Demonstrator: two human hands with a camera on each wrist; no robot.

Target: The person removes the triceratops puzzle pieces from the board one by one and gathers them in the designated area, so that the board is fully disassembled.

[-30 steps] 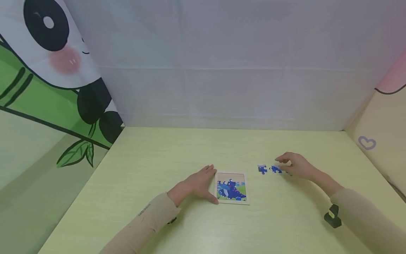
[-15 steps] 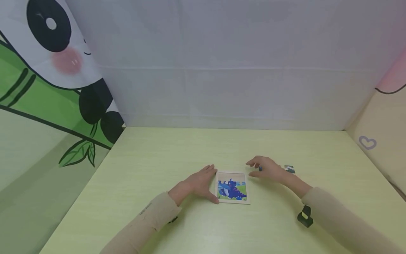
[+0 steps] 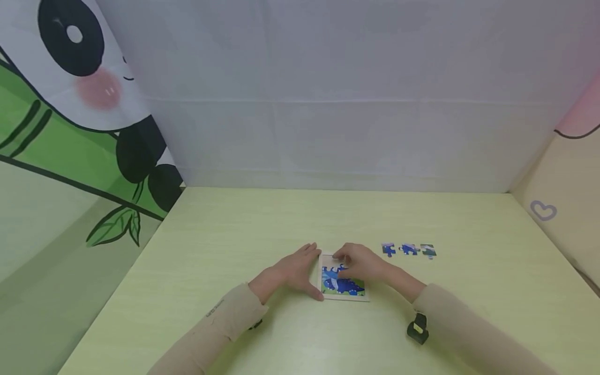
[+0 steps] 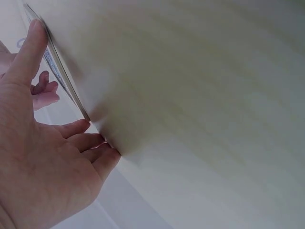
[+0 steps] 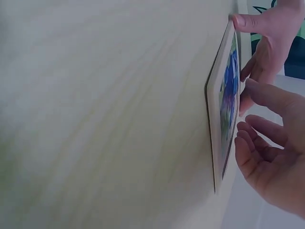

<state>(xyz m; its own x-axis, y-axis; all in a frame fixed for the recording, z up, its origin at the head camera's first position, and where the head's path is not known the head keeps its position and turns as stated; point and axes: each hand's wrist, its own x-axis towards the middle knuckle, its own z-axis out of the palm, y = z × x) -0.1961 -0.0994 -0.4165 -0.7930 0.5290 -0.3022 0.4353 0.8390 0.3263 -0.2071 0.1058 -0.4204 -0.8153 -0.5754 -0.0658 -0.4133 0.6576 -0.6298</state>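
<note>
A small square jigsaw puzzle tray (image 3: pixel 347 298) with a pale rim lies on the table, partly filled with a blue dinosaur picture. Along its left side my left hand (image 3: pixel 296 271) is spread, thumb at the near corner and fingertips at the far one. My right hand (image 3: pixel 363 262) is over the tray's right part and hides some of the picture. In the right wrist view its thumb and index finger are apart, with no piece visible between them. Three loose puzzle pieces, a blue one (image 3: pixel 388 250), a second blue one (image 3: pixel 409 249) and a green-grey one (image 3: pixel 428 250), lie right of the tray.
The pale yellow-green table (image 3: pixel 234 224) ends at a white backdrop (image 3: pixel 328 135). A panda cartoon (image 3: pixel 94 83) covers the left panel. Both forearms wear beige sleeves (image 3: pixel 220 323).
My right hand has moved left from the loose pieces to above the tray, uncovering all three pieces. My left hand has stayed at the tray's left side.
</note>
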